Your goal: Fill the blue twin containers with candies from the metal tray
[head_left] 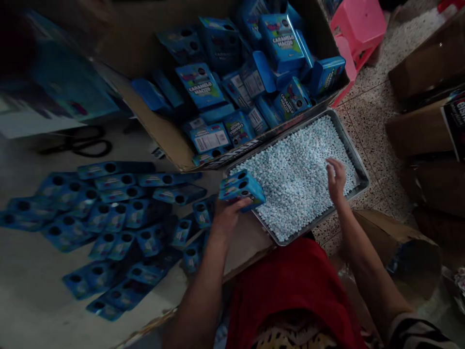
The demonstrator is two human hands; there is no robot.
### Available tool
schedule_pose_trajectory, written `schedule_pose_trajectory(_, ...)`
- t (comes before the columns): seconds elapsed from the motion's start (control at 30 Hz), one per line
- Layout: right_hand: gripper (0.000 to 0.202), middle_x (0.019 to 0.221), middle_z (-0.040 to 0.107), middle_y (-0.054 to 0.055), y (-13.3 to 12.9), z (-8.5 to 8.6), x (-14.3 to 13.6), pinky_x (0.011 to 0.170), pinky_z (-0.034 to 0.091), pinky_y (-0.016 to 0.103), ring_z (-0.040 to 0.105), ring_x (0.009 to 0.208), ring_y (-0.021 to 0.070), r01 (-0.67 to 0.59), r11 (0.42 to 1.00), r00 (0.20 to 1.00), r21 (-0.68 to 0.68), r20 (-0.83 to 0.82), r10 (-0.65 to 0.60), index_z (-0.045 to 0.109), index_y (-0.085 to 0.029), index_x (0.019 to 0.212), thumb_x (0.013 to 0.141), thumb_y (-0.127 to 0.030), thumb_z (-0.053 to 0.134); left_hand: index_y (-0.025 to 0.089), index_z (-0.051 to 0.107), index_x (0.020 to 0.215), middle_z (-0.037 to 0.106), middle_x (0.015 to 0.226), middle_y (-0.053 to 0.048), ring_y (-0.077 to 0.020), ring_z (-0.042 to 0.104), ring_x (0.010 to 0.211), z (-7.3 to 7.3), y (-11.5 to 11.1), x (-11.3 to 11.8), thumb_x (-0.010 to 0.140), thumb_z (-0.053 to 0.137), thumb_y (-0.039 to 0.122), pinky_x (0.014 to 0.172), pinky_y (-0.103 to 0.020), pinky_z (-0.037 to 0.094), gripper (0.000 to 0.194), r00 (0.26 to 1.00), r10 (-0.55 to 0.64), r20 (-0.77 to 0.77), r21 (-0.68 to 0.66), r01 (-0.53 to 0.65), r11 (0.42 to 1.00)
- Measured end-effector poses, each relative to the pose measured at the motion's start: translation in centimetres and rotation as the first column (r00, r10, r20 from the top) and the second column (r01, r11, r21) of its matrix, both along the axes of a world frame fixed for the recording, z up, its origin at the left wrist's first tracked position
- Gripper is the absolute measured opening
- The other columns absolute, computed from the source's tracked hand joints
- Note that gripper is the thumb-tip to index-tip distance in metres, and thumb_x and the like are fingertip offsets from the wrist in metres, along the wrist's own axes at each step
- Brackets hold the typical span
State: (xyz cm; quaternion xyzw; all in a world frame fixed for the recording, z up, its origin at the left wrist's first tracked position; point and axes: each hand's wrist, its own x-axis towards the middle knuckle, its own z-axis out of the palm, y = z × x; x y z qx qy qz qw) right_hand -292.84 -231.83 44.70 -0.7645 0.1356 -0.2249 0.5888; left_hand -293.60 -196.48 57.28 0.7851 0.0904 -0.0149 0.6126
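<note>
My left hand (228, 215) is wrapped round a small stack of blue candy boxes (241, 189), held by the tray's left corner with their round dark openings showing. My right hand (336, 177) is over the right part of a metal tray (363, 169), its fingers loosely curved and apart; no held object shows. Small pale blue and white candies (294, 174) fill the tray. Left of my left hand, many blue boxes with round holes (118, 213) stand close together on the table.
A cardboard box (167, 140) full of blue cartons marked "Caramelo Macizo" (201, 87) sits behind the tray. Black scissors (82, 143) lie at the upper left. Pink plastic stools (359, 24) and brown cartons (423, 131) stand on the right-hand floor. An open cardboard container (395, 225) is beside my right forearm.
</note>
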Motion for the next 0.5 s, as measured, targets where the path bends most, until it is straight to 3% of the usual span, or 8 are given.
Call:
schedule_pose_trajectory(0.03, 0.053, 0.147, 0.068, 0.015, -1.8, -1.4, 0.6, 0.13, 0.038, 0.06, 0.057, 0.145, 0.0296, 0.056, 0.994, 0.998, -0.09, -0.031, -0.059, 0.075, -0.023, 0.132, 0.106, -0.058, 0.045, 0.026, 0.073, 0.103, 0.081, 0.106, -0.002, -0.0323, 0.078, 0.11, -1.0, 0.1, 0.4, 0.065, 0.098, 0.044, 0.11, -0.059, 0.062, 0.049, 1.0, 0.001, 0.01, -0.002, -0.001, 1.0)
schedule_pose_trajectory(0.1, 0.058, 0.162, 0.057, 0.016, -3.3, -3.8, 1.1, 0.134, 0.031, 0.064, 0.045, 0.157, 0.0307, 0.049, 0.971, 0.994, -0.234, -0.08, -0.069, 0.068, -0.021, 0.144, 0.105, -0.054, 0.041, 0.027, 0.074, 0.105, 0.081, 0.108, -0.003, -0.0338, 0.076, 0.118, -2.8, -0.3, 0.5, 0.065, 0.096, 0.046, 0.112, -0.061, 0.061, 0.049, 1.0, -0.021, -0.005, 0.002, 0.021, 1.0)
schedule_pose_trajectory(0.2, 0.061, 0.172, 0.047, 0.013, -0.5, -5.1, 0.4, 0.137, 0.024, 0.063, 0.033, 0.166, 0.0302, -0.063, 0.956, 0.996, -0.286, -0.081, 0.041, 0.057, -0.022, 0.158, 0.105, -0.049, 0.043, 0.027, 0.076, 0.117, 0.081, 0.116, -0.008, -0.0359, 0.073, 0.129, -4.9, -2.4, -0.2, 0.065, 0.094, 0.05, 0.11, -0.057, 0.063, 0.059, 0.995, -0.092, -0.026, -0.053, 0.091, 0.994)
schedule_pose_trajectory(0.3, 0.062, 0.172, 0.046, 0.013, 4.6, -3.9, -0.5, 0.137, 0.026, 0.06, 0.037, 0.164, 0.0312, -0.109, 0.983, 0.994, -0.146, -0.031, 0.106, 0.053, -0.026, 0.161, 0.105, -0.05, 0.049, 0.027, 0.075, 0.13, 0.08, 0.129, -0.009, -0.0362, 0.071, 0.133, -6.4, -5.6, -0.3, 0.061, 0.098, 0.047, 0.115, -0.055, 0.059, 0.075, 0.99, -0.135, -0.028, -0.157, 0.129, 0.979)
schedule_pose_trajectory(0.4, 0.061, 0.173, 0.045, 0.011, 8.2, -2.2, -0.5, 0.138, 0.026, 0.057, 0.038, 0.164, 0.0315, -0.07, 0.994, 0.998, 0.087, 0.008, 0.069, 0.057, -0.029, 0.156, 0.102, -0.056, 0.056, 0.028, 0.069, 0.143, 0.076, 0.142, -0.009, -0.036, 0.073, 0.131, -7.5, -8.9, 1.1, 0.048, 0.105, 0.037, 0.113, -0.052, 0.059, 0.102, 0.982, -0.18, -0.066, -0.253, 0.158, 0.955)
schedule_pose_trajectory(0.5, 0.059, 0.156, 0.061, 0.01, 9.4, -1.5, 0.3, 0.133, 0.037, 0.054, 0.052, 0.151, 0.0303, -0.033, 0.921, 0.999, 0.388, -0.02, 0.044, 0.063, -0.028, 0.146, 0.098, -0.063, 0.056, 0.028, 0.067, 0.147, 0.073, 0.146, -0.011, -0.0354, 0.072, 0.133, -7.3, -11.5, 2.8, 0.045, 0.108, 0.038, 0.11, -0.047, 0.061, 0.11, 0.956, -0.285, -0.067, -0.337, 0.247, 0.908)
